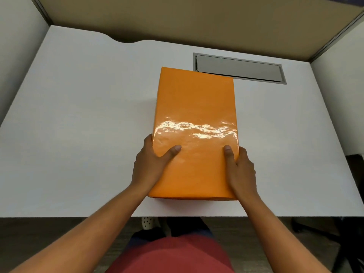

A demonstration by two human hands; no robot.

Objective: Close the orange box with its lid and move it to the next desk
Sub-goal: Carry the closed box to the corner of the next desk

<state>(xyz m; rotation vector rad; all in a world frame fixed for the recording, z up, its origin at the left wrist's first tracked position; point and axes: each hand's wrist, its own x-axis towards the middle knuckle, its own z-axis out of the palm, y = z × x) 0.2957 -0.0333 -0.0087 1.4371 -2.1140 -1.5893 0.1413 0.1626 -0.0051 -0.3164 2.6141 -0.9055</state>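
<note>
The orange box (195, 115) is closed, its glossy lid on top, and it stands or hovers over the middle of the white desk (78, 125); I cannot tell whether it touches the surface. My left hand (151, 164) grips its near left side, thumb lying on the lid. My right hand (241, 168) grips the near right side the same way, thumb on top and fingers hidden down the side.
A grey cable hatch (239, 68) is set into the desk behind the box on the right. Beige partition walls (177, 20) close off the back and sides. A dark chair base (334, 233) stands on the floor at the right.
</note>
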